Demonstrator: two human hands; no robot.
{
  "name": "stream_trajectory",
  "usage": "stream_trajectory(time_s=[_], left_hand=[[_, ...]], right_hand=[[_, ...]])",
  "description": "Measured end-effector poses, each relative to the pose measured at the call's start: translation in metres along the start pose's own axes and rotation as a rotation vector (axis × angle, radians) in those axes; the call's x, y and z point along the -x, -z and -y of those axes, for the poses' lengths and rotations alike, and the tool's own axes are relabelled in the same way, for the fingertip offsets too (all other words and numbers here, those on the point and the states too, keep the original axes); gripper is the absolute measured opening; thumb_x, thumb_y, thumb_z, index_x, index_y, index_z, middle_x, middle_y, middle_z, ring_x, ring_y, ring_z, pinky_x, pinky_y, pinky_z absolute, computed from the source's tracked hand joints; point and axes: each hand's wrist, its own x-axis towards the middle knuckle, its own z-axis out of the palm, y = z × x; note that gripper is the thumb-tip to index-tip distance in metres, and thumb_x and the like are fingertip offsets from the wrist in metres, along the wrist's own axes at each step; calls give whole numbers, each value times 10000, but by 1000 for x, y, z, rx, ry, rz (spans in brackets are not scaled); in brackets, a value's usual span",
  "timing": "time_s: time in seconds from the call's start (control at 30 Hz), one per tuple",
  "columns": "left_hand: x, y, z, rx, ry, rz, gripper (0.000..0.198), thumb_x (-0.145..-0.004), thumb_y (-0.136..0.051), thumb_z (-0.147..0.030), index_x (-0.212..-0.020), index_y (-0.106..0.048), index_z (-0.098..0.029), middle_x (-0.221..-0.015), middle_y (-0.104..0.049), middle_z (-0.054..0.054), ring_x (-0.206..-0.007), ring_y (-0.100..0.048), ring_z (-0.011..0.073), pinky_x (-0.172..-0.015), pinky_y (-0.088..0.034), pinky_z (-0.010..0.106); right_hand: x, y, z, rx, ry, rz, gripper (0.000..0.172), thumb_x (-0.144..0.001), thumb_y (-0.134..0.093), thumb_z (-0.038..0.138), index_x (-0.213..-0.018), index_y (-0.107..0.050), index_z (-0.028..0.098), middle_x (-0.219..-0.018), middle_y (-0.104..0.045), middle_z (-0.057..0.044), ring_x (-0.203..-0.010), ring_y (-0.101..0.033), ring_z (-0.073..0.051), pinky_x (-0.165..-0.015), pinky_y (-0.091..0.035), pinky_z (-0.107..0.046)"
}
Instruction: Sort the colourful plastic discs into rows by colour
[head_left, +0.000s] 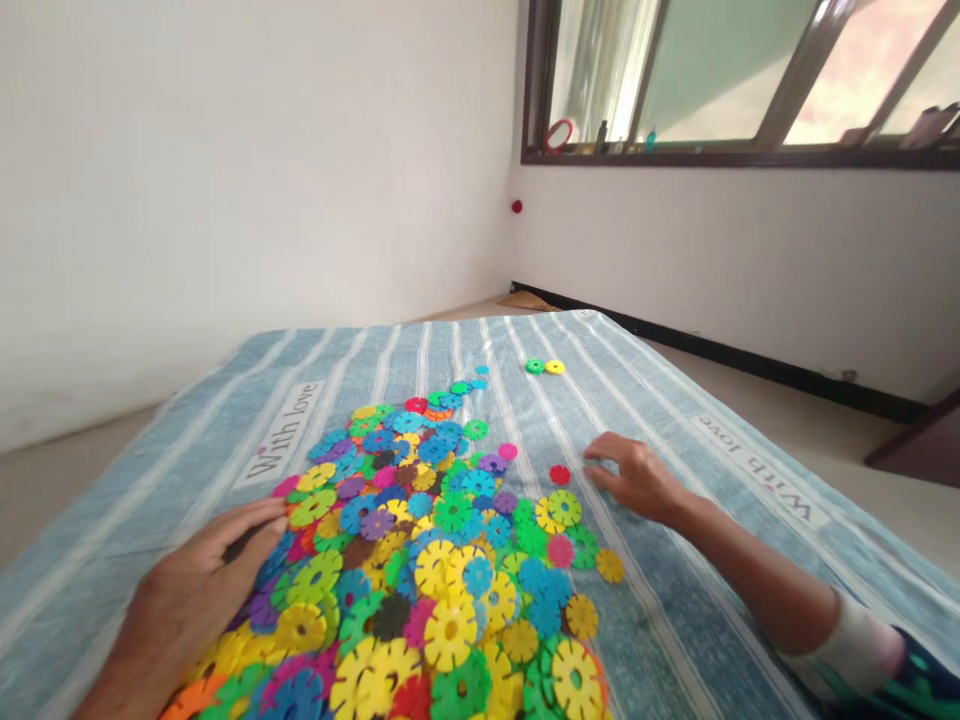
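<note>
Left hand (199, 575), half-curled, hold unclear, edges the discs (452, 511); right hand (637, 478), half-open, empty, has room rightward on "With love" cloth (675, 600).

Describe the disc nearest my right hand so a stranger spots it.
On the striped cloth, find the disc pile. Between it and your right hand lies a red disc. Its colour differs from the nearby pink disc and yellow disc.

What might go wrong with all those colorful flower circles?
The left hand is at the edge of the pile, so a bump might send loose pieces sliding.
The red disc lies just beyond the right hand and could get knocked away.
The green disc and yellow disc sit apart near the far end, so they might be forgotten.
</note>
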Motion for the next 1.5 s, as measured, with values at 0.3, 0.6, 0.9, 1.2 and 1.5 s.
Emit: stream_trajectory(time_s=[0.3, 0.6, 0.9, 1.2, 1.5], left_hand=[[-4, 11, -18, -11, 101, 164, 532, -651, -408, -557, -940, -716, -235, -1144, -712, 4, -1036, -659, 276, -988, -469, 391], [-2, 6, -6, 31, -61, 104, 398, -729, -445, -461, -886, -720, -219, -1094, -733, 35, -1034, -663, 257, -957, -493, 362], [2, 3, -3, 71, -112, 61, 335, -720, -473, -438, -841, -724, -251, -1035, -751, 1, -983, -678, 237, -923, -507, 322], [7, 5, -9, 69, -103, 68, 373, -732, -448, -446, -856, -722, -225, -1034, -750, 27, -994, -675, 242, -920, -505, 320], [9, 4, -7, 88, -118, 61, 355, -736, -459, -442, -850, -716, -225, -1052, -744, 31, -988, -674, 225, -936, -497, 310]], right_hand=[[43, -17, 38, -61, -104, -97, 104, -791, -607, 193, -821, -705, 206, -960, -673, -54, -938, -598, -206, -872, -451, -335], [50, -27, 38, -4, -20, -134, 162, -864, -532, 214, -874, -693, 210, -976, -654, -61, -936, -576, -198, -872, -437, -331], [53, -32, 34, 5, -1, -155, 182, -878, -504, 242, -879, -684, 220, -980, -658, -62, -934, -582, -210, -868, -445, -342], [55, -30, 35, -26, -17, -162, 183, -866, -513, 248, -876, -692, 209, -975, -665, -62, -930, -590, -211, -863, -454, -348], [56, -33, 25, -75, -17, -162, 164, -841, -539, 259, -857, -698, 222, -1008, -677, -66, -970, -609, -223, -896, -460, -368]])
